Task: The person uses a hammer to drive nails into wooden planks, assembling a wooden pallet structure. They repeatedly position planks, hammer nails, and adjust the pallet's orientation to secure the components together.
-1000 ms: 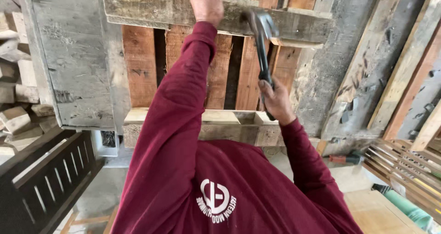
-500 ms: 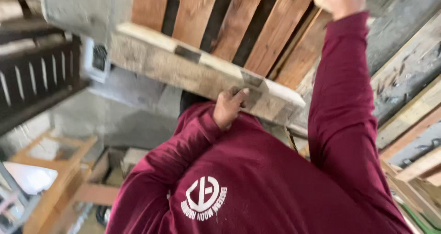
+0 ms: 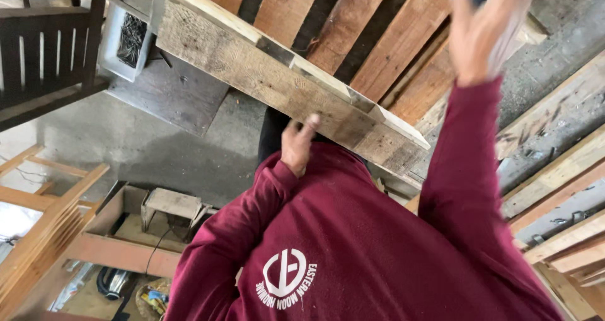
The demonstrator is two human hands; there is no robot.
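Left hand (image 3: 297, 145) is bracing the pallet's (image 3: 283, 84) end rail, fingers curled against it. Right hand (image 3: 482, 34) is gripping a dark handle farther along the slats, blurred.

A grey concrete floor (image 3: 157, 141) carries a dark slatted wooden bench (image 3: 44, 50), pale timber frames (image 3: 38, 233) and stacked weathered planks (image 3: 561, 169).

Packages: 1 open grey tray (image 3: 126, 40) of dark nails, upper left beside dark railing. Labels, signs, screens: none visible.
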